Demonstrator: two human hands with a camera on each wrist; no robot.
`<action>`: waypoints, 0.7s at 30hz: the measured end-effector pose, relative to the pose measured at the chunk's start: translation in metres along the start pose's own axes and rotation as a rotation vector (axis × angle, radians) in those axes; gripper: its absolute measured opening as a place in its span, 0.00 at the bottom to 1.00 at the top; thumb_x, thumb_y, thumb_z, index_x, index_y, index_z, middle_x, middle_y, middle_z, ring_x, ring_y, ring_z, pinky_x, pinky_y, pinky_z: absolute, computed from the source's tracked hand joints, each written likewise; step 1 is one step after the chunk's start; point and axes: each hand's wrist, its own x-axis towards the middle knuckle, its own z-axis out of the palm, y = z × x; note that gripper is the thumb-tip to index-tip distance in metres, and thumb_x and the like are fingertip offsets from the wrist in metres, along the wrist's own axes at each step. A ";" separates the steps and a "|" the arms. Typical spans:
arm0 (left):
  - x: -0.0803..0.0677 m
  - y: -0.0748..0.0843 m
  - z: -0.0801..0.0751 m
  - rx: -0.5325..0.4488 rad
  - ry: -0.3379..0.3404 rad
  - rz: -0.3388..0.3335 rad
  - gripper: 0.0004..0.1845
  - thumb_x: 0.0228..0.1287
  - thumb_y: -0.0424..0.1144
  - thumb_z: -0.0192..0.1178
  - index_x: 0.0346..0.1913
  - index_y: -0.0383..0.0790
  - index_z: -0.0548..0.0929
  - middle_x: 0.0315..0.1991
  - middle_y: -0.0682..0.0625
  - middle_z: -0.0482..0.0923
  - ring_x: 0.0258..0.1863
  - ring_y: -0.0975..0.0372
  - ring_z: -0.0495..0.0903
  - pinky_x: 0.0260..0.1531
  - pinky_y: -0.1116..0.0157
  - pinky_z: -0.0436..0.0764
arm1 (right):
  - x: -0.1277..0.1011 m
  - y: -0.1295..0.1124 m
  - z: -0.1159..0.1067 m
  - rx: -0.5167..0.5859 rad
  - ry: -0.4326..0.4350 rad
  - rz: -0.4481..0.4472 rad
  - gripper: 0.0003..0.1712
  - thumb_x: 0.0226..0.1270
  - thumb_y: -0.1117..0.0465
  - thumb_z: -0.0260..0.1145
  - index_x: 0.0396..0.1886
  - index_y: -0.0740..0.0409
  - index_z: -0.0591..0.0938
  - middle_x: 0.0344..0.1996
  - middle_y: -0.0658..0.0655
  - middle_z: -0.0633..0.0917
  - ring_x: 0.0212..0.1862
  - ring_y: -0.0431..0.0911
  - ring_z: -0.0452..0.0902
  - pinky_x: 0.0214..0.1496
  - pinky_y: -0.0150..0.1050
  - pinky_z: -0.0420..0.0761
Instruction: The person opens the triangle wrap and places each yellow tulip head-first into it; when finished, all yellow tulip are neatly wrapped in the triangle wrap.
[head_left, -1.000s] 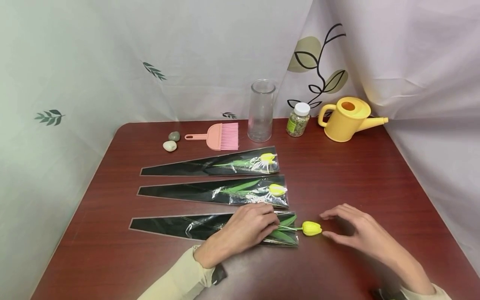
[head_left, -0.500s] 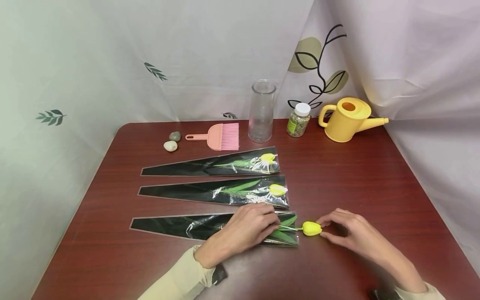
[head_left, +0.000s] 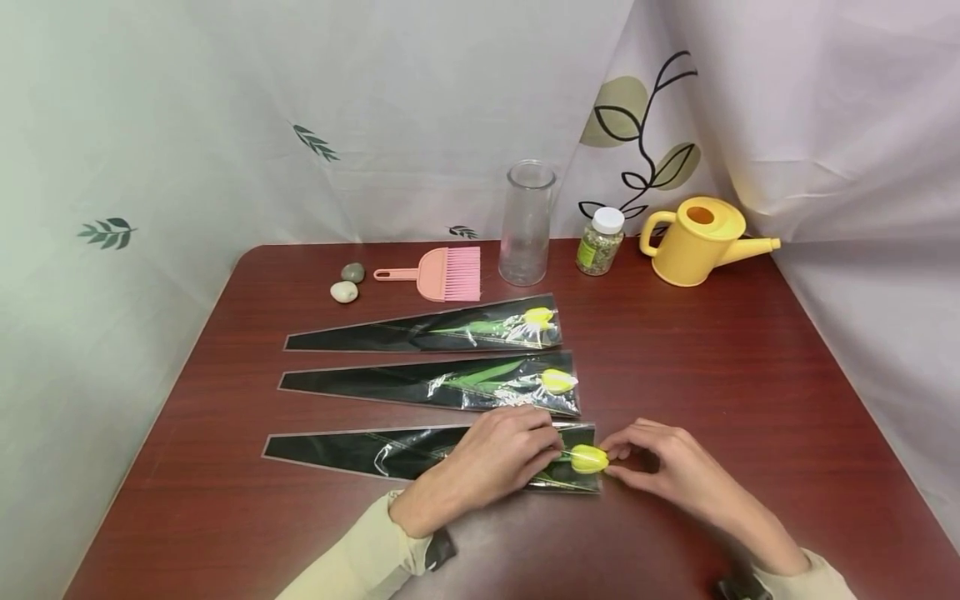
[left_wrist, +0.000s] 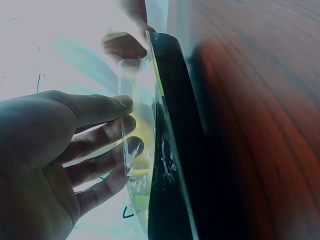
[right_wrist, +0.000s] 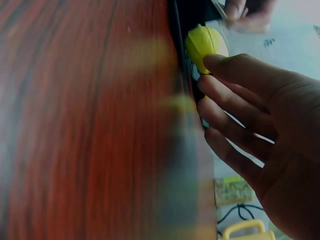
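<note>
The nearest of three black-backed clear flower sleeves [head_left: 337, 448] lies flat on the table, its wide mouth to the right. Over that mouth, my left hand [head_left: 502, 450] pinches the sleeve's clear front film [left_wrist: 131, 85] between thumb and fingertips, lifting it off the black backing. A yellow artificial tulip [head_left: 588, 459] lies with its head inside the mouth; my left hand hides part of its stem and leaves. At the right, my right hand [head_left: 678, 467] pinches the tip of the tulip head with thumb and fingertips, right at the sleeve's edge.
Two more sleeves, a middle one [head_left: 360, 383] and a far one [head_left: 367, 335], each hold a yellow tulip. Behind them are two stones [head_left: 344, 292], a pink brush and dustpan [head_left: 431, 275], a glass vase [head_left: 525, 233], a white-capped jar [head_left: 598, 246] and a yellow watering can [head_left: 686, 250].
My right hand has come left, taken the tulip head by its tip and slid it left into the sleeve's mouth. My left hand has stayed in place on the film.
</note>
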 end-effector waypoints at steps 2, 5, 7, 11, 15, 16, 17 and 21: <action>0.001 0.001 -0.001 0.000 -0.002 0.001 0.02 0.66 0.42 0.64 0.36 0.50 0.86 0.32 0.60 0.75 0.32 0.69 0.74 0.38 0.71 0.77 | 0.002 -0.001 0.003 0.006 0.017 -0.017 0.23 0.46 0.68 0.80 0.41 0.45 0.84 0.34 0.40 0.83 0.34 0.34 0.78 0.36 0.24 0.75; 0.002 0.001 -0.001 0.001 -0.003 0.003 0.02 0.66 0.42 0.64 0.36 0.50 0.86 0.32 0.60 0.75 0.32 0.69 0.74 0.37 0.71 0.77 | 0.003 -0.002 0.007 0.014 0.037 -0.035 0.23 0.45 0.68 0.81 0.41 0.45 0.84 0.33 0.41 0.83 0.33 0.35 0.77 0.35 0.24 0.75; 0.003 0.001 -0.001 0.003 -0.002 0.005 0.02 0.66 0.42 0.64 0.36 0.50 0.86 0.32 0.60 0.74 0.32 0.69 0.74 0.37 0.71 0.77 | 0.004 -0.001 0.009 0.019 0.043 -0.039 0.23 0.45 0.67 0.81 0.41 0.45 0.84 0.33 0.41 0.83 0.32 0.35 0.78 0.35 0.24 0.75; 0.004 0.001 0.000 0.012 0.000 0.013 0.03 0.67 0.42 0.63 0.35 0.50 0.85 0.32 0.60 0.74 0.32 0.69 0.74 0.38 0.71 0.77 | 0.004 -0.001 0.012 0.017 0.040 -0.041 0.23 0.45 0.66 0.81 0.41 0.45 0.85 0.33 0.41 0.83 0.32 0.36 0.78 0.35 0.24 0.76; 0.004 0.000 0.000 0.021 -0.008 0.020 0.04 0.67 0.42 0.62 0.35 0.50 0.85 0.32 0.60 0.74 0.32 0.69 0.74 0.38 0.71 0.77 | 0.004 -0.002 0.014 0.019 0.035 -0.038 0.22 0.45 0.66 0.81 0.41 0.45 0.85 0.33 0.40 0.82 0.32 0.35 0.77 0.35 0.24 0.75; 0.004 0.001 0.000 0.023 -0.010 0.021 0.04 0.67 0.42 0.62 0.35 0.50 0.85 0.32 0.60 0.74 0.32 0.69 0.74 0.38 0.71 0.77 | 0.004 -0.003 0.014 0.019 0.036 -0.037 0.22 0.45 0.66 0.81 0.41 0.45 0.85 0.33 0.40 0.82 0.32 0.35 0.77 0.35 0.24 0.75; 0.004 0.001 -0.001 0.025 -0.013 0.022 0.04 0.67 0.42 0.62 0.35 0.51 0.85 0.32 0.60 0.73 0.32 0.69 0.74 0.37 0.71 0.77 | 0.004 -0.003 0.014 0.020 0.035 -0.034 0.22 0.46 0.66 0.81 0.40 0.45 0.84 0.33 0.40 0.82 0.32 0.35 0.77 0.35 0.24 0.75; 0.003 0.001 -0.001 0.030 -0.026 0.019 0.03 0.66 0.43 0.63 0.35 0.51 0.85 0.32 0.60 0.73 0.32 0.69 0.73 0.37 0.71 0.76 | 0.004 -0.004 0.010 0.022 0.013 -0.021 0.21 0.47 0.65 0.81 0.41 0.45 0.85 0.34 0.40 0.82 0.33 0.34 0.78 0.35 0.25 0.76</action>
